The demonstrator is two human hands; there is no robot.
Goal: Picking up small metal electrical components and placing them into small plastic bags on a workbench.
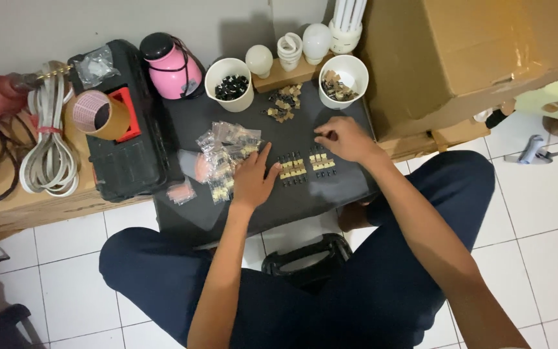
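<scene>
arms: both bare from the elbow down to the wrist, with no sleeve showing anywhere in the view
left hand [252, 179]: bare, no glove, no ring or watch to be seen
right hand [343, 139]: bare, no glove, wrist without band or watch
legs: covered by dark navy-blue trousers of plain smooth cloth, without pattern or visible seams, soft folds at the knees
feet: not clear enough to tell

Kinda dim indoor light, coming from above. Soft shadows on far grey wall [98, 26] behind white bulbs [292, 45]. Mild glare on glossy white floor tiles [544, 213]. Sharp centre, slight stretch at edges.
</scene>
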